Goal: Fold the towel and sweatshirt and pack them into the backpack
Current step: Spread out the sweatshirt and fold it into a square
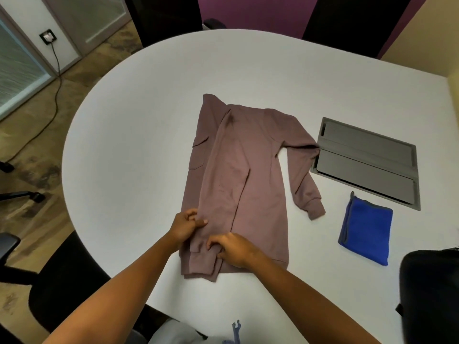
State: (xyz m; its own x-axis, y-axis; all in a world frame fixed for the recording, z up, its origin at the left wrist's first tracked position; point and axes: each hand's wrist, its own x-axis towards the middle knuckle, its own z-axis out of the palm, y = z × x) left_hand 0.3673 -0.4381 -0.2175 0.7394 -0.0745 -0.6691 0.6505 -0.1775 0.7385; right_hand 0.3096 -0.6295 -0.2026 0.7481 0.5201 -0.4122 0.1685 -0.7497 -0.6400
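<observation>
A mauve sweatshirt (pixel 250 175) lies flat on the white table (pixel 139 125), its left side and sleeve folded over the body, its right sleeve stretched out to the right. My left hand (pixel 185 225) pinches the folded sleeve near the hem. My right hand (pixel 233 249) presses on the sleeve cuff at the bottom edge. A folded blue towel (pixel 366 232) rests to the right of the sweatshirt. The black backpack (pixel 429 294) sits at the table's right front edge, only partly in view.
A grey cable hatch (pixel 367 160) is set into the table behind the towel. Black office chairs stand at the left front (pixel 64 281) and at the far side (pixel 164 18). A cable (pixel 56 78) runs across the floor on the left.
</observation>
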